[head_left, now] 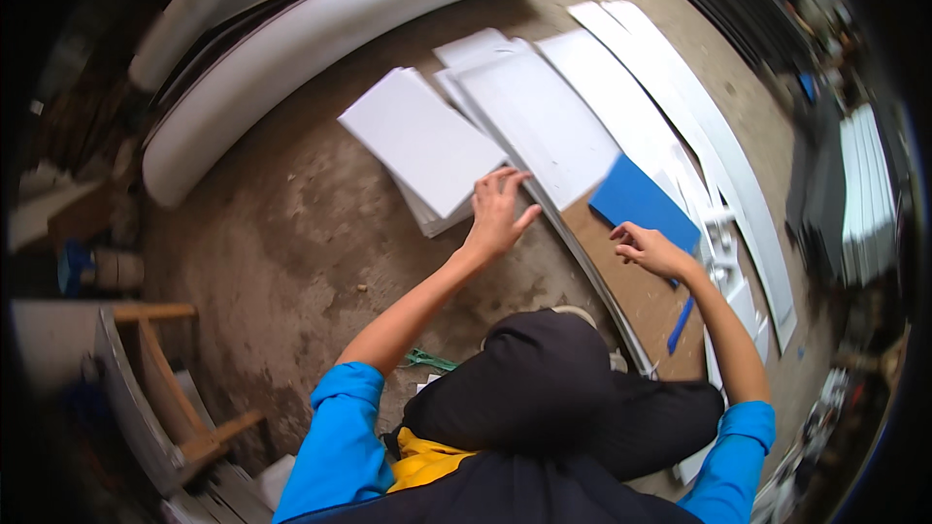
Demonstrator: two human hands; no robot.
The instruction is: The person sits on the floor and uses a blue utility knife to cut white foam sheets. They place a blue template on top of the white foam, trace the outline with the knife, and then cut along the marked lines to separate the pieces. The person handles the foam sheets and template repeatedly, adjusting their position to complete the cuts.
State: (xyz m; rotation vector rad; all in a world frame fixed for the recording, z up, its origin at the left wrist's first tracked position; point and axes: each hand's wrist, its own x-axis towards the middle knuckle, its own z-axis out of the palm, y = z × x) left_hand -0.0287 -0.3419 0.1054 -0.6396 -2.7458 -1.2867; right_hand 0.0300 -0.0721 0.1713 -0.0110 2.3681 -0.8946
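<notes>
My left hand (pixel 498 212) is open, its fingers spread at the near right corner of a stack of white rectangular sheets (pixel 422 136). Whether the fingertips touch the stack I cannot tell. Over the near edge of a blue rectangular sheet (pixel 646 202) hovers my right hand (pixel 652 250), fingers loosely bent and apart, with nothing in them. The blue sheet lies on a brown board (pixel 631 296), partly against a large white panel (pixel 544 116). A slim blue tool (pixel 681 324), perhaps a cutter, rests on the board below my right hand.
Long white strips (pixel 718 146) and white offcuts (pixel 723 243) lie right of the board. Large white rolls (pixel 330 49) are at the back left. A wooden frame (pixel 175 378) stands on the left. Stacked white and grey panels (pixel 864 194) are at the far right. Green string (pixel 427 359) lies by my knee.
</notes>
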